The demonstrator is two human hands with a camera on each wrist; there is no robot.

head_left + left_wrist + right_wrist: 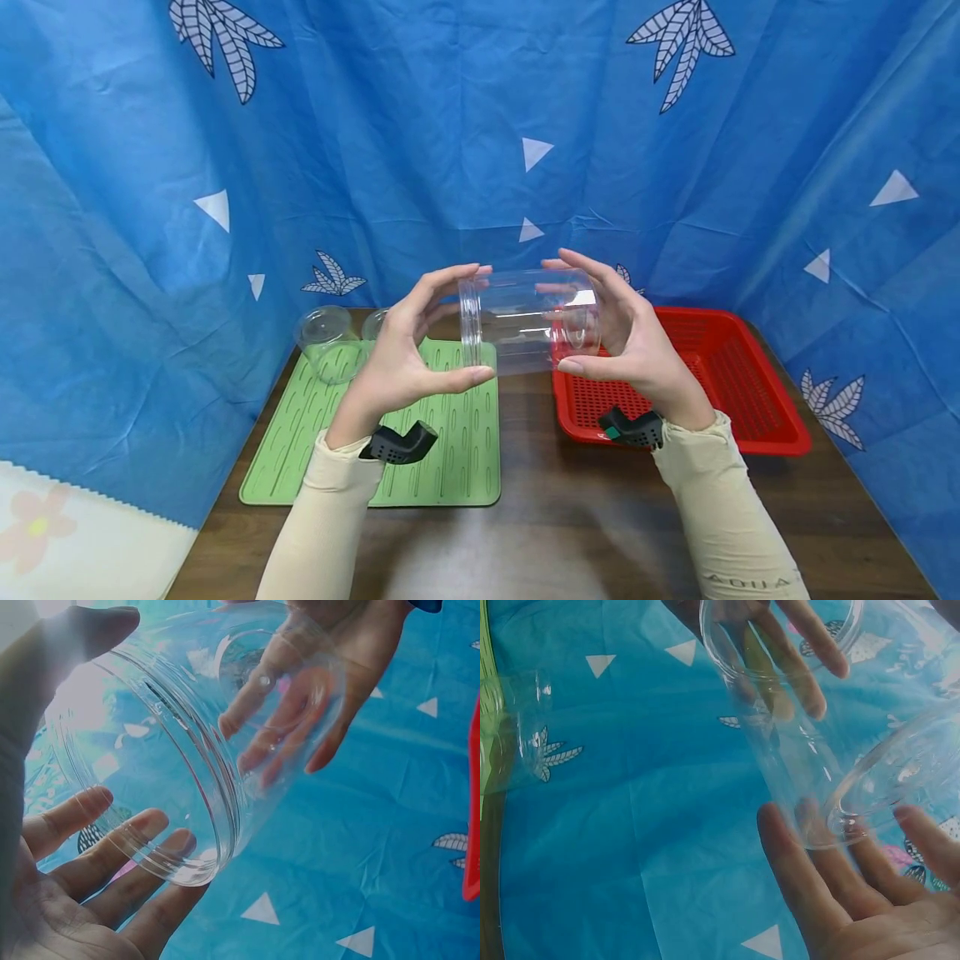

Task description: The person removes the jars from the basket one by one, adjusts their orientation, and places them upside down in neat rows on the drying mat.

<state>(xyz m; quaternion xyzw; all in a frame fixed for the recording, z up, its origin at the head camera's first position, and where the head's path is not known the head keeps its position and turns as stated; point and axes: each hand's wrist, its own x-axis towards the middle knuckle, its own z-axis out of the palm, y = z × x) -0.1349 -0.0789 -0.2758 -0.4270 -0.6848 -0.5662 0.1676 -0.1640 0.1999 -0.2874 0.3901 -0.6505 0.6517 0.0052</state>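
Observation:
A clear jar point(517, 321) lies sideways in the air between both hands, see-through and without a lid. My left hand point(405, 346) grips its threaded mouth end, thumb below and fingers round the far side. At the base end, my right hand point(633, 342) holds it the same way. The left wrist view looks into the open mouth, with the ringed neck point(214, 776) close to the left fingers point(142, 840). In the right wrist view, fingertips point(776, 825) of the right hand lie along the jar's base edge.
On the left, a light green ridged mat point(450, 454) lies on the dark wooden table point(525, 517). Another clear jar point(326, 342) stands at its back corner, with a further clear one point(372, 323) partly behind my left hand. A red plastic basket point(765, 400) sits at right. Blue curtain point(465, 125) surrounds the table.

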